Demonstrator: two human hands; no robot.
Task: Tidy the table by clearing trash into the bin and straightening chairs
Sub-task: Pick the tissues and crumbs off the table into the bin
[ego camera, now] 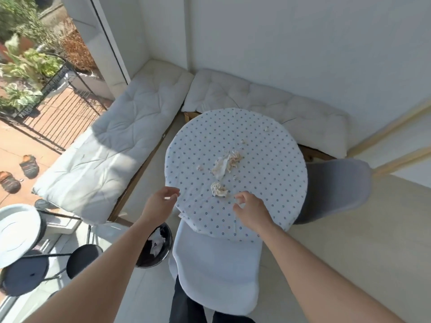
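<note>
Two bare hands reach over the near edge of a round table [268, 145] covered in a dotted cloth. The right hand [250, 209] hovers above the cloth with its fingers [240, 197] loosely curled and holding nothing; a small crumpled wad [218, 189] of paper lies just beyond and to the left of those fingertips, close but apart from them. The left hand [158, 201] sits at the table's left rim, fingers spread and empty, with the wad well to its right. Farther toward the table's centre lies a bigger heap of crumpled tissue [225, 162] with brownish scraps, and a few tiny crumbs [243, 141] are scattered beyond it. A black bin [163, 257] stands on the floor below the left forearm, just left of a white chair [217, 271] tucked under the near edge; white paper already lies inside the bin. A grey chair [335, 190] stands at the table's right side, partly under the rim. Two pale bench cushions [130, 127] line the corner behind the table, and dark stools [84, 258] stand at lower left.
</note>
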